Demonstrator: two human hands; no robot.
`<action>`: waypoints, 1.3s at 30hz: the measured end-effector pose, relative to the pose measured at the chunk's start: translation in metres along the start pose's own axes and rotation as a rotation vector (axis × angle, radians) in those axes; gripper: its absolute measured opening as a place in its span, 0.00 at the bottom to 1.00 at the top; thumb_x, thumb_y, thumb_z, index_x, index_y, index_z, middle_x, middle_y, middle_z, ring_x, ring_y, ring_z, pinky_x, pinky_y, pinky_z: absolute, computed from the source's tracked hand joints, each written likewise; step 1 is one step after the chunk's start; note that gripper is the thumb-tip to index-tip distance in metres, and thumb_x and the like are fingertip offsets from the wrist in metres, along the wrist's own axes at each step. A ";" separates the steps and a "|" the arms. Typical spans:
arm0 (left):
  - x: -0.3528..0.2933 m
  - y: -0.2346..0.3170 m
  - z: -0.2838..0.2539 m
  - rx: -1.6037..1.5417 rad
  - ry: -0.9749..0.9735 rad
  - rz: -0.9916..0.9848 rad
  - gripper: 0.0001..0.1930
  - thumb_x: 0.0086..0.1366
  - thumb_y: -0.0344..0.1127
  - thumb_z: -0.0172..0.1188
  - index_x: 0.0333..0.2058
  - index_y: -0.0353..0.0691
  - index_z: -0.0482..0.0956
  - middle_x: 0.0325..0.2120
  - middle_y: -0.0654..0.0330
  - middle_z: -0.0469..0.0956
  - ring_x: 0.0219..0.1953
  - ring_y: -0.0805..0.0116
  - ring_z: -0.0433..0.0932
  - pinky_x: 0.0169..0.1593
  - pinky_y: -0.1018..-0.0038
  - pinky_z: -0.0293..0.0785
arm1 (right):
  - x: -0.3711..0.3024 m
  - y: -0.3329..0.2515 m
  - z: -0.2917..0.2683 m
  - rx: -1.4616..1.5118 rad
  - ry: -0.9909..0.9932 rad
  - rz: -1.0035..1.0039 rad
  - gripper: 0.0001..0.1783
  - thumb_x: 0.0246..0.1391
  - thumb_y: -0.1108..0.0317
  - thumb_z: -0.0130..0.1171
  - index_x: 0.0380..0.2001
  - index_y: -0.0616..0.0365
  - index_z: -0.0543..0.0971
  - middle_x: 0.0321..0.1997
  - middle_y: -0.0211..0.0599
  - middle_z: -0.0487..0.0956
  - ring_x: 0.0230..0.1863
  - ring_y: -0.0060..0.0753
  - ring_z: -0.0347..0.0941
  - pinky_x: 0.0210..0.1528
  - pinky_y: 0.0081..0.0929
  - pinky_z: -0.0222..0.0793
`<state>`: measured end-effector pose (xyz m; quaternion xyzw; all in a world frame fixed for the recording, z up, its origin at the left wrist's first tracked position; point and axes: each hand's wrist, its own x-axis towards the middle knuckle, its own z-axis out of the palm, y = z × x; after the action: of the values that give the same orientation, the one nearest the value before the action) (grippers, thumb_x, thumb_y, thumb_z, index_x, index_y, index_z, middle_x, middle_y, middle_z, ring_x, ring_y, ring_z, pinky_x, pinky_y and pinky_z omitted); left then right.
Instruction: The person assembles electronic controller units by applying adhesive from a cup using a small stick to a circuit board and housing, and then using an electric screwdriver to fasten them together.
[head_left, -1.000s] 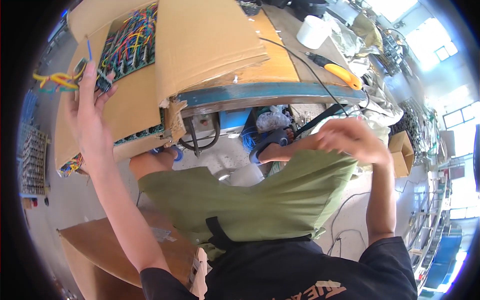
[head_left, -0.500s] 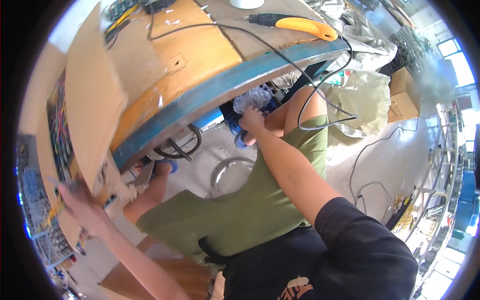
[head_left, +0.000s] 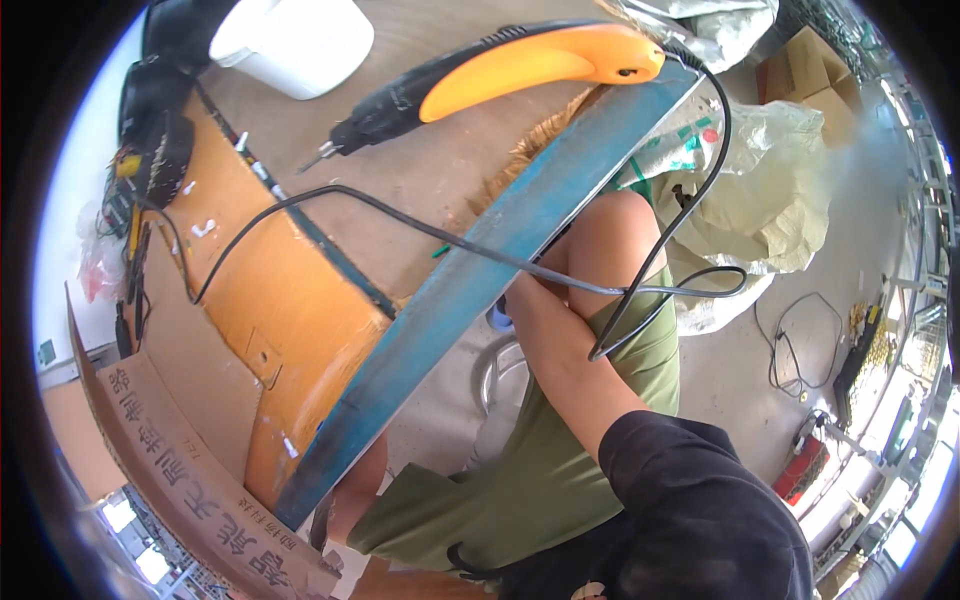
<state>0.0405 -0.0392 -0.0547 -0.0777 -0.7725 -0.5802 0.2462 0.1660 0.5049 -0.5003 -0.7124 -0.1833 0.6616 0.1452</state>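
Head view: the right forearm (head_left: 565, 350) reaches out of a dark sleeve (head_left: 700, 490) and passes from sight under the blue edge (head_left: 455, 285) of the surface (head_left: 420, 170), beside a bent knee (head_left: 612, 225). The right grip is hidden there, so I cannot tell whether it is open or closed, or what it may hold. The left grip is outside the frame.

A yellow-and-black power tool (head_left: 560, 60) lies on the surface, beyond the right grip and well apart from it, its slim metal tip turned toward the grip's left. From the other end a dark cord (head_left: 385, 205) drops to the grip's right and loops in front of the forearm; whether it touches the skin, I cannot tell. It then crosses the blue edge just beyond where the forearm disappears and runs over the surface, far to the grip's left.

Farther beyond the grip and leftward sits a white bucket (head_left: 295, 50). An orange wooden strip (head_left: 300, 340) of the surface is left of the grip, with a cardboard flap (head_left: 170, 480) past it. To the grip's right, near the knee, is a pale plastic sack (head_left: 770, 200), and beyond that a cardboard box (head_left: 810, 75).
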 end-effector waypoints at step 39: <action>-0.021 0.036 0.071 -0.294 0.056 -0.014 0.30 0.74 0.48 0.50 0.60 0.24 0.65 0.52 0.42 0.74 0.54 0.51 0.74 0.61 0.57 0.70 | -0.186 0.067 -0.079 -1.424 -0.740 -1.167 0.23 0.46 0.49 0.60 0.39 0.54 0.85 0.39 0.51 0.84 0.42 0.55 0.81 0.47 0.45 0.76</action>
<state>0.0529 0.0419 -0.0484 -0.0913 -0.6726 -0.6906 0.2496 0.2383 0.3638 -0.3584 -0.1803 -0.8938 0.4027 -0.0801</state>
